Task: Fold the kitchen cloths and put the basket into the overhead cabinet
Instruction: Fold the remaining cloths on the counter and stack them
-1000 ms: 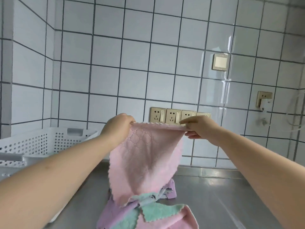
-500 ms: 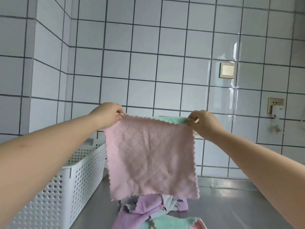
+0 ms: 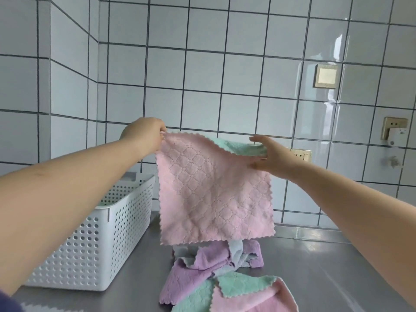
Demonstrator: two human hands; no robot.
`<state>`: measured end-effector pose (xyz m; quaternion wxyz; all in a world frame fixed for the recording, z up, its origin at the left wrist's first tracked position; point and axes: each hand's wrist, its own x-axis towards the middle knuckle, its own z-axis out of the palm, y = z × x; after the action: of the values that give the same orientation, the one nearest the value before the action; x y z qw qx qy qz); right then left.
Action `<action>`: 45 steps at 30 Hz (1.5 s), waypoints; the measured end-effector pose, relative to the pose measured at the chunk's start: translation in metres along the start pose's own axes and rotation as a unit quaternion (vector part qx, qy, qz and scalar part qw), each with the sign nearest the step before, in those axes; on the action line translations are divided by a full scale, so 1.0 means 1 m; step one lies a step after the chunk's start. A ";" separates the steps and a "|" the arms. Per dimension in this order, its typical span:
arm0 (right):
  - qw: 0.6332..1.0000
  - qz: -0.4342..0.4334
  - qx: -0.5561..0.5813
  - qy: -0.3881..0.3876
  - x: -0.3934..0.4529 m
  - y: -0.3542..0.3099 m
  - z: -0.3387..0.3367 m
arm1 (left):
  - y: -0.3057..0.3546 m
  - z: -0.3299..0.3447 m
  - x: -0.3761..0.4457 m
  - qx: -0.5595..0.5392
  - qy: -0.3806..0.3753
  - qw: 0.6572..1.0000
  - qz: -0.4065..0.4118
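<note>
- Pinching the pink cloth (image 3: 213, 194) by one top corner, my left hand (image 3: 144, 136) holds firm.
- My right hand (image 3: 267, 154) grips the opposite corner loosely (fingers half-spread); I'd level both before folding.

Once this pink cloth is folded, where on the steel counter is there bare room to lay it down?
Bare steel shows on the counter right of the cloth pile, back to the tiled wall. A narrower strip lies between the white basket and the pile. The middle is crowded with loose cloths, right under the pink cloth.

no readable text, labels or signs
</note>
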<state>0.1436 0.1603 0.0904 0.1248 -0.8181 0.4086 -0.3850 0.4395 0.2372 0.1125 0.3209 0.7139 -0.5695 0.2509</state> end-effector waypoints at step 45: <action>0.973 0.211 0.073 -0.051 -0.336 0.057 0.077 | -0.021 0.025 -0.378 -0.300 -0.182 0.929 -0.115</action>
<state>0.0436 0.3726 -0.1682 0.2836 -0.7204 0.5359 -0.3368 0.3746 0.4678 -0.1815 0.4380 0.6782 -0.5809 -0.1043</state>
